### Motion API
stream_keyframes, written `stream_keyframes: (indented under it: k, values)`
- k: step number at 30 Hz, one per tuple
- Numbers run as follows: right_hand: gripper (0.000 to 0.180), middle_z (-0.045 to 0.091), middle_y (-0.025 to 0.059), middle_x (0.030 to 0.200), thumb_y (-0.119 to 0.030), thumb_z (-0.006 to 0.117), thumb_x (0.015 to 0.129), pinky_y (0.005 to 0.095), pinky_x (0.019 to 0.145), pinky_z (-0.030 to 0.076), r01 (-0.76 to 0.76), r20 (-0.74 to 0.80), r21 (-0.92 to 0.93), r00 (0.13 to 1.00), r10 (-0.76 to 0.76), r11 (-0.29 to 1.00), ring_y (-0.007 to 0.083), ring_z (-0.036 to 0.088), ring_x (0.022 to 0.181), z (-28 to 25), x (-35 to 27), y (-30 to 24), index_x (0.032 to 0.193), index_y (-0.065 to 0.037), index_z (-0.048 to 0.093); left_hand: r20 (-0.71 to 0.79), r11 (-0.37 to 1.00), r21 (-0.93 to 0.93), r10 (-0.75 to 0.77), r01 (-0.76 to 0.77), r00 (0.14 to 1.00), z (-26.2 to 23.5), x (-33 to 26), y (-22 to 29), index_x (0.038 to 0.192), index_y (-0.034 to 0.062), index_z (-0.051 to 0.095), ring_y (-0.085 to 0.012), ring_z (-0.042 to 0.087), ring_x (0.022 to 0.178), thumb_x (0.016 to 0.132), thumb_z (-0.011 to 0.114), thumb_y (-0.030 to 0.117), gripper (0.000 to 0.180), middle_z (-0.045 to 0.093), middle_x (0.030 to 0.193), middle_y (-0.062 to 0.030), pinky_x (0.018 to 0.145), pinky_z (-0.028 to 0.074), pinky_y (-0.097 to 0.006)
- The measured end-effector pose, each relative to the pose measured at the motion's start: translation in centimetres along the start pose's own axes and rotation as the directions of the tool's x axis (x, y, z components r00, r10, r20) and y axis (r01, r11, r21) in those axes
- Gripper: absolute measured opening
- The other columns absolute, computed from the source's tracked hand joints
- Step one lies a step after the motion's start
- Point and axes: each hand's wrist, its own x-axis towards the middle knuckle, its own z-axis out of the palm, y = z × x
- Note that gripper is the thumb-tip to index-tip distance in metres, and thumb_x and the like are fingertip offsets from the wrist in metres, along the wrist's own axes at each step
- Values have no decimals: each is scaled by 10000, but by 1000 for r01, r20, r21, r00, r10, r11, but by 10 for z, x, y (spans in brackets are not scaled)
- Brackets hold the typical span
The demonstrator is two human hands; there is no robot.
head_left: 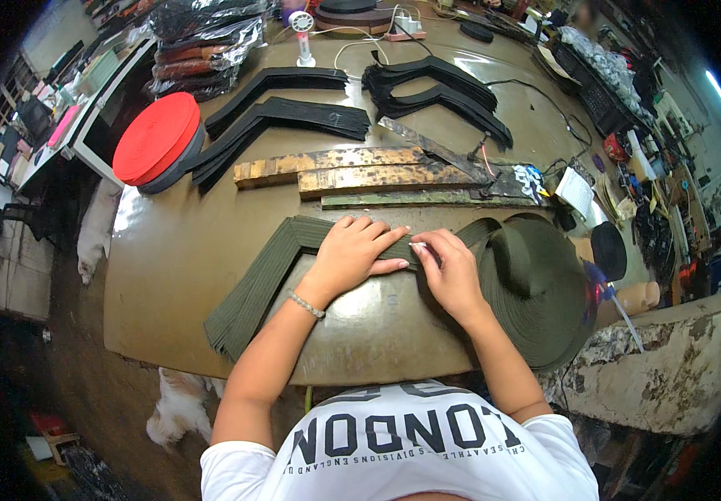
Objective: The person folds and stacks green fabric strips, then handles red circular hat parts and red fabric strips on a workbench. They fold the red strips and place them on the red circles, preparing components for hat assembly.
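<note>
A stack of dark green webbing strips (pixel 252 288), bent at an angle, lies on the table in front of me. My left hand (pixel 350 257) rests on its upper arm with fingers spread, pressing it flat. Just to the right, my right hand (pixel 450 275) pinches a small white piece that looks like chalk (pixel 416 245), its tip at the webbing. From there the band runs into a big coiled roll of the same green webbing (pixel 556 313), partly behind my right hand and forearm.
Beyond the stack lie wooden bars (pixel 360 177) and a metal strip (pixel 427 142). Bent black strip bundles (pixel 293 118) sit farther back, beside a red roll (pixel 156 138) on the left. A small white fan (pixel 303 42) stands behind. White fur (pixel 178 405) shows on the floor below.
</note>
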Motion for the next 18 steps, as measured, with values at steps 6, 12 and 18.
stream_keyframes:
  k: [6,12,18]
  values:
    - [101,576,136,906,-69,603,872,426,767,470,63,-22,-141,998,-66,988,344,577,865,9,-3,0,958,-27,635,80,999,16,-53,52,995,2,-2,1,1210,188,617,-177,592,913,841,586,522,499,643,1020,-8,806,433,-325]
    - [86,575,157,924,-44,601,863,406,812,468,119,21,-122,993,-117,985,341,577,923,5,-18,-9,933,-3,628,57,999,39,-32,30,998,4,-2,-1,1231,194,602,-163,589,920,830,584,534,526,640,1021,3,800,434,-319]
    - [88,597,121,873,-31,623,869,296,665,473,-67,-52,66,996,70,996,226,604,751,-5,-7,1,936,7,665,66,999,22,-31,30,997,3,-2,-1,1231,197,602,-157,586,916,831,580,543,529,639,1005,13,799,433,-317]
